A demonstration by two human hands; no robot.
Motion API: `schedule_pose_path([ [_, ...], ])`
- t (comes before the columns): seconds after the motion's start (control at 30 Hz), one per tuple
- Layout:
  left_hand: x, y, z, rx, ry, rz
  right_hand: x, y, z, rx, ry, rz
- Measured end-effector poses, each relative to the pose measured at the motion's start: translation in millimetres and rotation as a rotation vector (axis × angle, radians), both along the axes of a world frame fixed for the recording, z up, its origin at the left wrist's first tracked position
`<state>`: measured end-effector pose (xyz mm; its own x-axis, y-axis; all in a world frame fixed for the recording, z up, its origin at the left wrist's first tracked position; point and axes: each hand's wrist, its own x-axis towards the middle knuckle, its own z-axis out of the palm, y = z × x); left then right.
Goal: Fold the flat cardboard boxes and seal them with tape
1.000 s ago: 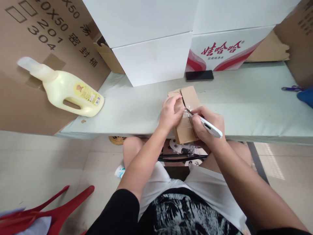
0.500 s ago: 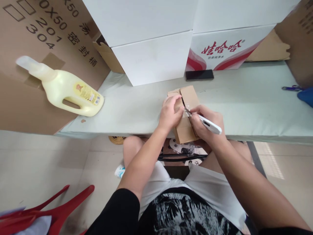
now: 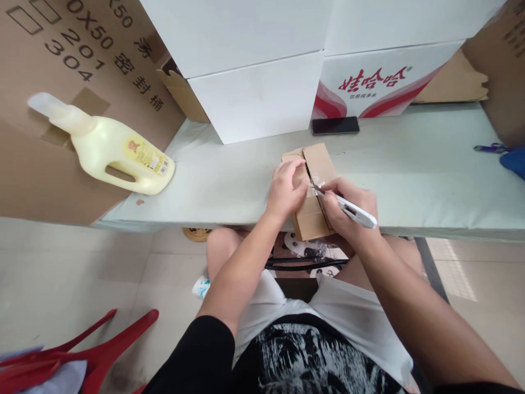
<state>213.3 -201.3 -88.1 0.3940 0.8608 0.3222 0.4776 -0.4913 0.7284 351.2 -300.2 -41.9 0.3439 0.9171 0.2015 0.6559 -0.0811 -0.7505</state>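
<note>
Dead centre of the frame, a small cardboard box sits at the near edge of the pale surface, part of it hanging over the lip. Left hand is pressed down on the box's left flap, fingers curled over it. Right hand is closed around a white utility knife, blade tip in the taped seam about midway up. Looks like the near stretch of tape is slit and the far bit is left. Plenty of bare room to the right; phone and white cartons crowd the back.
</note>
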Motion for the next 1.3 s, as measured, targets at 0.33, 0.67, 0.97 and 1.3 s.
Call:
schedule_pose_path([
  [0.33, 0, -1, 1.8, -0.021, -0.024, 0.006, -1, -3, -2, 0.038, -0.075, 0.000],
  [0.67, -1, 0, 0.0, -0.014, -0.037, 0.009, 3, -6, -5, 0.066, -0.094, 0.001],
  [0.97, 0, -2, 2.4, -0.013, -0.057, 0.009, 1, -13, -1, 0.124, -0.022, -0.032],
  [1.3, 1, 0, 0.1, 0.015, -0.069, 0.009, 8, -24, 9, 0.138, 0.084, -0.038],
])
